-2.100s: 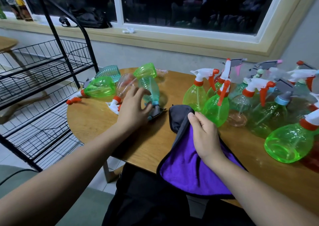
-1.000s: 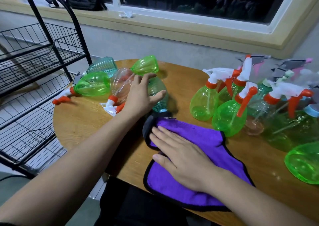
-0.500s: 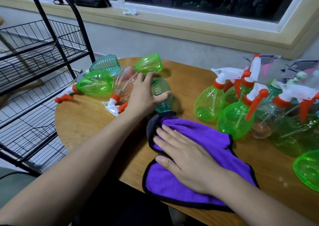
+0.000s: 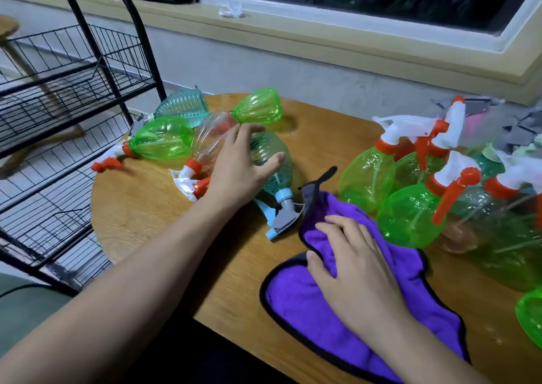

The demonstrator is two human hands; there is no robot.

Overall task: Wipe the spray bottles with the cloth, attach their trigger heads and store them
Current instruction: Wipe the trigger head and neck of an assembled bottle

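Far left: black wire rack [image 4: 73, 90], standing on the floor beside the bench [image 4: 140, 207].

Bench, left part: a cluster of spray bottles lying on their sides.
- Green bottle [image 4: 161, 138], orange-and-white trigger head pointing off the left edge.
- Ribbed pale-teal bottle [image 4: 184, 105] behind it.
- Clear bottle [image 4: 211, 137] with an orange collar.
- Second green bottle [image 4: 258, 106] furthest back.

Left hand [image 4: 237, 166]: laid over the teal bottle [image 4: 275, 166], which lies on its side. Grip holding that bottle, with fingers curved across its top and reaching onto the clear bottle, thumb along its near side. Its blue-and-grey trigger head [image 4: 283, 219] is attached and points toward the near edge, just beside the cloth.

Centre: purple cloth [image 4: 308, 304] with black edging, spread on the bench and draped over the near edge, one corner standing up.

Right hand [image 4: 357, 263]: palm down on the cloth, grip wide, fingers nearly straight and pressing the fabric, which bunches ahead of the fingertips.

Right: a crowd of upright bottles, mostly green, with orange-and-white heads. The nearest [image 4: 410, 219] touches the cloth. Those further right are blurred.
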